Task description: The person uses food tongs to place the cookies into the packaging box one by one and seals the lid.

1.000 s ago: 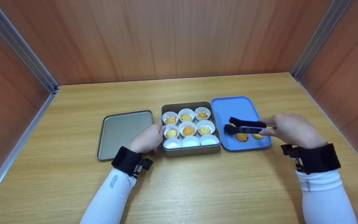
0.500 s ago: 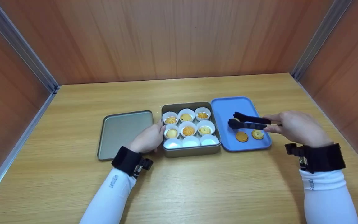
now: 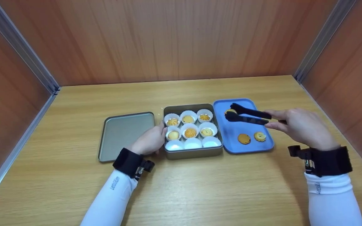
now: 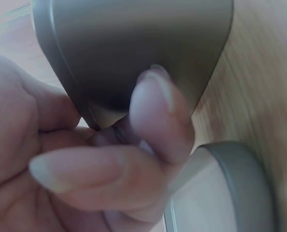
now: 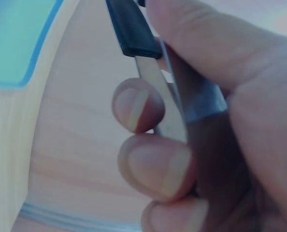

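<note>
Looking past the tin [image 3: 193,153] to a wood-grain panel [image 3: 184,40], sliced off by the top of the head view. Down to the counter [image 3: 184,188], stretching under the tin and running out of frame in front of it. Over to the blue tray [image 3: 236,130], close beside the tin's right wall and partly covered. Across to the metal lid [image 3: 126,135] left of the tin, masked at its right side by the left hand [image 3: 148,139]. And with that hand, holding the tin at its left wall, with bent fingers looming large and blurred in the left wrist view. With the right hand [image 3: 305,128], out to the right of the tin, gripping black tongs [image 3: 253,112] over the tray; in the right wrist view, seeing only part of the handles, with the tips cropped away. Into the tin for paper cups [image 3: 211,141], set three by three: spotting golden cookies [image 3: 190,132] in the far and middle rows, just white paper in the nearest, partly screened by the wall. Right of the tin again, finding a brown cookie [image 3: 244,139], a patterned cookie [image 3: 260,136], and, nearer the tin, a half-hidden cookie [image 3: 230,111] at the tong tips, too covered to tell whether pinched or lying beneath.
</note>
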### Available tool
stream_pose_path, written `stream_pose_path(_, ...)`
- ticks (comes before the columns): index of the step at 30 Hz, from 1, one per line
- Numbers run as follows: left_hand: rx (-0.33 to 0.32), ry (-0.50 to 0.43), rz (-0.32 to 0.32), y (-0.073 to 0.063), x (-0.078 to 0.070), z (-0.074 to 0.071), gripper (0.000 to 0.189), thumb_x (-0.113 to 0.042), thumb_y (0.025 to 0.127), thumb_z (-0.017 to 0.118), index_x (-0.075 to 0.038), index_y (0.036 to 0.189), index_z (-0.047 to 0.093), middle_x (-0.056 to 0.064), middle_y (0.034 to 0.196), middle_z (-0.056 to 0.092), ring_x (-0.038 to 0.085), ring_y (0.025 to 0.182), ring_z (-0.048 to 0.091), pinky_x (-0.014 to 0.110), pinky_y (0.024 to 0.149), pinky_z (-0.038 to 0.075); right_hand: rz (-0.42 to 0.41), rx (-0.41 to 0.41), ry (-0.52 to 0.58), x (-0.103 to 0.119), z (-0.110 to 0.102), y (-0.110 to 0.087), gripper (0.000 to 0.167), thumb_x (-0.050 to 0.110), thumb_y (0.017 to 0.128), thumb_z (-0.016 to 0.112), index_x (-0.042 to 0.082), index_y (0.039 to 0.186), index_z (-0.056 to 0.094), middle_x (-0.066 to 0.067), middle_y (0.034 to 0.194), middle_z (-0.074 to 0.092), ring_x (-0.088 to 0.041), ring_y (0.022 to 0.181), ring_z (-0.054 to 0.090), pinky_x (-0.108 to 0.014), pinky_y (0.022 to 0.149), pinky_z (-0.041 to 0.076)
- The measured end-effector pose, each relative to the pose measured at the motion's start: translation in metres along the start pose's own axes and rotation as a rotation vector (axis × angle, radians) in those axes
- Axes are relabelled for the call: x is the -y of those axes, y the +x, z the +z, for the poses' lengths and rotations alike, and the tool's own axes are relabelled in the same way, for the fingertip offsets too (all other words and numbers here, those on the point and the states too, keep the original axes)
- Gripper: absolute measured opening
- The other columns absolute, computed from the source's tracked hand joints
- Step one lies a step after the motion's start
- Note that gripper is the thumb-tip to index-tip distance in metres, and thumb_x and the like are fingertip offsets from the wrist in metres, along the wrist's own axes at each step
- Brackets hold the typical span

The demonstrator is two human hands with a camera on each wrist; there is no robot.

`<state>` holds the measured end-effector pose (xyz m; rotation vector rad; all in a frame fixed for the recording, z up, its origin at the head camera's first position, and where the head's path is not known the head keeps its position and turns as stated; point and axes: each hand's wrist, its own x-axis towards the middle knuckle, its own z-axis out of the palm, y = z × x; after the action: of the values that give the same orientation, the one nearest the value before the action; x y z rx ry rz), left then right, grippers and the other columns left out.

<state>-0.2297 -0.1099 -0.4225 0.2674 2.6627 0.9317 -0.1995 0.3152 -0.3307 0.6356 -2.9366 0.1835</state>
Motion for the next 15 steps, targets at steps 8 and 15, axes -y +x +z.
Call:
stream_pose_path(8,0.016,-0.005,-0.026,-0.003,0.0,-0.001,0.059,-0.03,0.11,0.029,0.001,0.156,0.01,0.012,0.062,0.059,0.027,0.048,0.058,0.034,0.054,0.048,-0.165,-0.055,0.107,0.029,0.009,0.012,0.046,0.04,0.094,0.067,0.018,0.133,0.066,0.009,0.067,0.053,-0.006,0.051,0.039,-0.024,0.044,0.031)
stream_pose_path(15,0.003,-0.006,0.009,-0.006,-0.003,-0.005,0.058,-0.028,0.11,0.029,0.002,0.156,0.012,0.007,0.06,0.056,0.028,0.048,0.059,0.034,0.053,0.047,-0.31,-0.105,0.142,0.058,0.031,0.033,0.046,0.039,0.091,0.07,0.02,0.133,0.066,0.012,0.065,0.048,-0.004,0.053,0.041,-0.024,0.046,0.034)
